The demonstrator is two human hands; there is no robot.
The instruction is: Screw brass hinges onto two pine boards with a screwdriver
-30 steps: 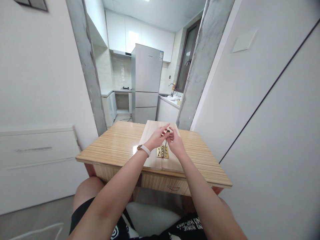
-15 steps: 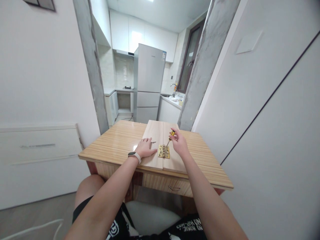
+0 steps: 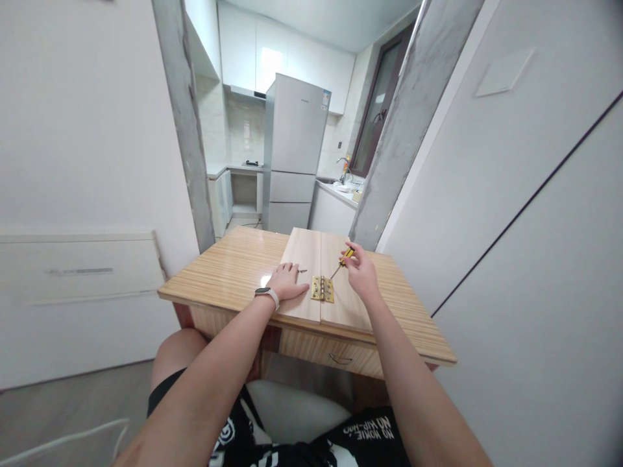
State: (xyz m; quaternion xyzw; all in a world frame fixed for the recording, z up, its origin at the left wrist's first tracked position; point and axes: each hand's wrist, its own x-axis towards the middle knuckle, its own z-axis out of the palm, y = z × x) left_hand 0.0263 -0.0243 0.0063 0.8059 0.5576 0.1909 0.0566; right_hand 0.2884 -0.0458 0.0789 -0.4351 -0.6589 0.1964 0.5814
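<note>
A brass hinge (image 3: 322,289) lies opened flat across the seam between two pale wooden boards, the left board (image 3: 304,246) and the right board (image 3: 343,311). My right hand (image 3: 362,269) grips a yellow-and-black screwdriver (image 3: 347,255), its shaft slanting down to the left. The tip is close to the upper right corner of the hinge; whether it touches a screw I cannot tell. My left hand (image 3: 287,282) rests flat on the left board with fingers spread, the thumb pointing at the hinge. Near its fingertips lie a few small screws (image 3: 302,270).
The boards lie on a wood-grain table (image 3: 219,272) with a drawer handle (image 3: 341,359) at its front. White panels (image 3: 511,194) rise on the right. Beyond the table, a grey fridge (image 3: 296,136) stands in a kitchen with a sink tap (image 3: 343,165).
My right hand has moved right with the screwdriver, which now leans more, its tip nearer the hinge's upper corner. My left hand stays on the board. The view has shifted slightly.
</note>
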